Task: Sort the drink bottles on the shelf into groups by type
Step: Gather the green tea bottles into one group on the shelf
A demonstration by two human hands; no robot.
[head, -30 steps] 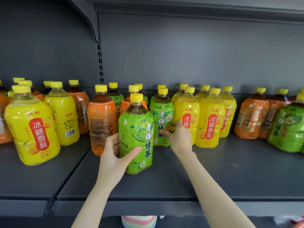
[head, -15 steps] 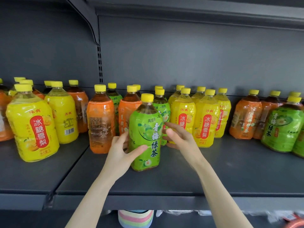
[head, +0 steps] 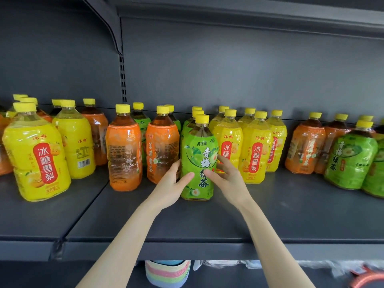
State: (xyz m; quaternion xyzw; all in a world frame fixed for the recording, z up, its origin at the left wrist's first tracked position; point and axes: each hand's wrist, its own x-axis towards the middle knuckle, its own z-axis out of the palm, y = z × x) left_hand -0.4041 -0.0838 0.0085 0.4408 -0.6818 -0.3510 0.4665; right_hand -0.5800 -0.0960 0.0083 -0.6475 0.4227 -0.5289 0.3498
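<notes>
The green plum tea bottle (head: 197,159) is stood upright on the shelf (head: 280,215), beside an orange tea bottle (head: 162,150), clasped by the left grip (head: 170,188) and right grip (head: 228,180), thumbs across its label.

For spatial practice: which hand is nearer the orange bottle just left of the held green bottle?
Left: left hand sits beside the orange bottle; right hand lies beyond the green bottle.

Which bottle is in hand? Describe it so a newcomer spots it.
On the dark grey shelf, find the middle of the row. The green-labelled bottle stands frontmost, between orange bottles and yellow bottles. Only it is held by the left hand and right hand.
</notes>
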